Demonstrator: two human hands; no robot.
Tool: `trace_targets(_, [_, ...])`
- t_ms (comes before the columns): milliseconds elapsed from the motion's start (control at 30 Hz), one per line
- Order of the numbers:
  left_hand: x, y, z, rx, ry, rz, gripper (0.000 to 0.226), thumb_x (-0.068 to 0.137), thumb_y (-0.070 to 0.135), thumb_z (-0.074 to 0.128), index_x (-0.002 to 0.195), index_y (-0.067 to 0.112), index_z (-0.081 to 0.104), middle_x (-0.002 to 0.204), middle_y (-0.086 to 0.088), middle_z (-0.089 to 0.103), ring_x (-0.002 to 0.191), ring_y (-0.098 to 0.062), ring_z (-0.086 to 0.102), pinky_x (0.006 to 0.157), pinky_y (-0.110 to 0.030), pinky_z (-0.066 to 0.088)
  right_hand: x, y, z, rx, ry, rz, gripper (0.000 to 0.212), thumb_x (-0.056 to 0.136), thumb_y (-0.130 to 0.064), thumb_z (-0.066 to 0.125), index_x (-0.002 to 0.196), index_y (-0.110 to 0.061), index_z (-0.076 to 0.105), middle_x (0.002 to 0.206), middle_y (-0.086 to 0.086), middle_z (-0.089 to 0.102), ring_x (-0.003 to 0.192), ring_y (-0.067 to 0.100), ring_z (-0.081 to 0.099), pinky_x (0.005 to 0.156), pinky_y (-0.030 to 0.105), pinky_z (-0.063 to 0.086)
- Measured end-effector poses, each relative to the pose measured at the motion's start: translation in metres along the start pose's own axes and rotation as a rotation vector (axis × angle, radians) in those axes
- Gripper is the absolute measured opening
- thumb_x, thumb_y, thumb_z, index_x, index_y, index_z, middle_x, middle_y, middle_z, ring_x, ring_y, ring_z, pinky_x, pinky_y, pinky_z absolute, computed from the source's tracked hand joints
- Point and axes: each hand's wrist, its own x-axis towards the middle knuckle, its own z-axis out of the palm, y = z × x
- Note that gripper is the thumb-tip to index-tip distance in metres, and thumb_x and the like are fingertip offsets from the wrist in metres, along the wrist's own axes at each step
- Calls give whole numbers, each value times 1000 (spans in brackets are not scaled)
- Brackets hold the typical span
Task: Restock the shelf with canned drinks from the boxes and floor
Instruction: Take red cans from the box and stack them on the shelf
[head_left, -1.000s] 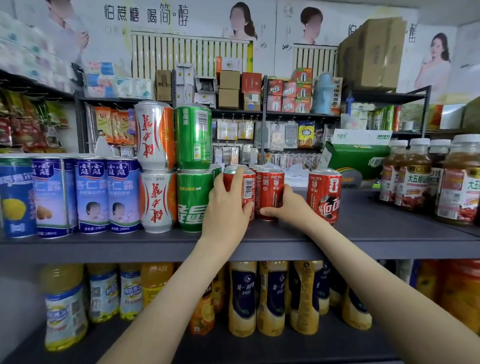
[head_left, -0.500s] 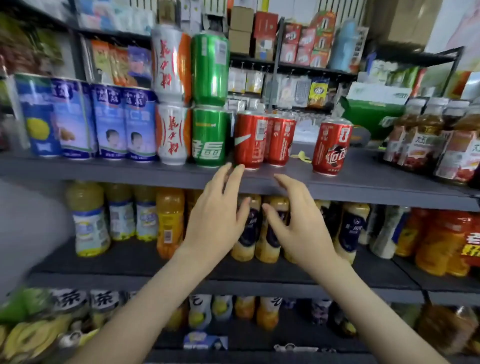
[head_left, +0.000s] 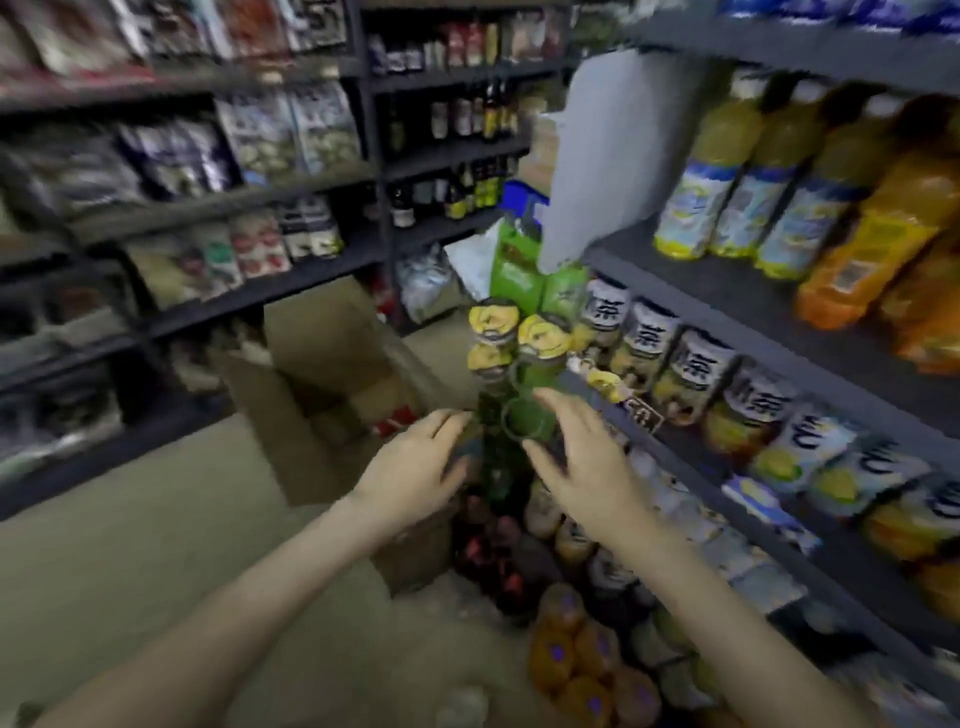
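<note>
Reaching forward at centre frame, the left hand (head_left: 415, 467) and the right hand (head_left: 584, 460) are both empty, with fingers spread and nearly straight and a gap between the two. Just beyond the left hand's fingertips, an open brown cardboard box (head_left: 291, 415) stands on the beige floor (head_left: 156, 545). A red-and-white patch (head_left: 397, 420) shows inside it, too blurred to call cans. Below the hands, dark and orange drink bottles (head_left: 566, 649) crowd the floor against the dark grey shelf unit (head_left: 727, 291) at right, whose tiers hold yellow and orange plastic bottles (head_left: 696, 202).
</note>
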Motion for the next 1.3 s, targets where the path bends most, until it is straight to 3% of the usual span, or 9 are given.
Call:
trace_targets(133, [-24, -97, 3, 47, -79, -288, 53, 97, 32, 48, 145, 16, 34, 142, -6, 42, 122, -25, 50, 93, -31, 43, 41, -8, 67, 5, -260, -43, 58, 99, -39, 42, 150, -24, 17, 153, -9, 23, 140, 7, 20, 104, 12, 18])
trace_targets(267, [-11, -185, 1, 51, -138, -454, 55, 98, 34, 45, 147, 20, 26, 146, -5, 38, 122, -24, 50, 93, -33, 46, 109, -4, 128, 8, -316, -36, 56, 99, -37, 43, 148, -22, 22, 148, -5, 32, 137, 9, 28, 104, 15, 25])
trace_targets(500, [73, -343, 48, 215, -458, -525, 59, 101, 34, 32, 152, 20, 4, 129, -12, 53, 101, -28, 62, 75, -35, 53, 267, 0, 281, -13, -471, 31, 55, 99, -29, 45, 148, -18, 23, 144, 2, 39, 132, 16, 38, 103, 24, 34])
trace_targets(600, [100, -393, 83, 383, -609, -477, 52, 101, 30, 32, 149, 13, 19, 112, -8, 63, 90, -24, 65, 62, -31, 48, 303, 11, 351, -32, -618, 105, 62, 98, -26, 48, 150, -21, 16, 151, 0, 31, 137, 15, 33, 106, 25, 32])
trace_targets(667, [114, -421, 103, 382, -583, -472, 47, 101, 30, 33, 143, 10, 32, 106, -7, 65, 88, -25, 65, 60, -32, 44, 316, 22, 391, -78, -692, 145, 67, 96, -22, 50, 151, -22, 12, 154, 1, 26, 138, 16, 31, 108, 26, 31])
trace_targets(767, [115, -458, 131, 259, -438, -353, 47, 94, 34, 46, 132, 8, 49, 111, -13, 63, 99, -30, 60, 76, -36, 46, 328, 48, 444, -187, -755, 178, 77, 92, -10, 54, 151, -21, 6, 156, 3, 19, 142, 19, 22, 111, 33, 28])
trace_targets(967, [72, -496, 185, 158, -262, -130, 43, 91, 40, 41, 106, 13, 71, 112, -9, 67, 117, -26, 57, 109, -33, 25, 354, 105, 544, -596, -889, 62, 106, 79, -2, 67, 150, -16, -9, 159, 9, -10, 145, 26, -16, 112, 42, -11])
trace_targets(1167, [67, -508, 211, 0, -16, -120, 41, 93, 36, 40, 101, 10, 71, 105, -9, 67, 117, -27, 53, 114, -36, 21, 373, 142, 602, -728, -852, -118, 83, 79, -6, 67, 147, -10, 20, 152, 12, 26, 144, 29, 13, 117, 48, -2])
trace_targets(1300, [67, -507, 212, -4, -8, -127, 38, 89, 35, 46, 106, 10, 70, 105, -8, 67, 116, -26, 55, 112, -37, 25, 372, 139, 586, -518, -786, 13, 69, 83, -12, 66, 142, -7, 30, 144, 13, 38, 136, 28, 30, 116, 43, 18])
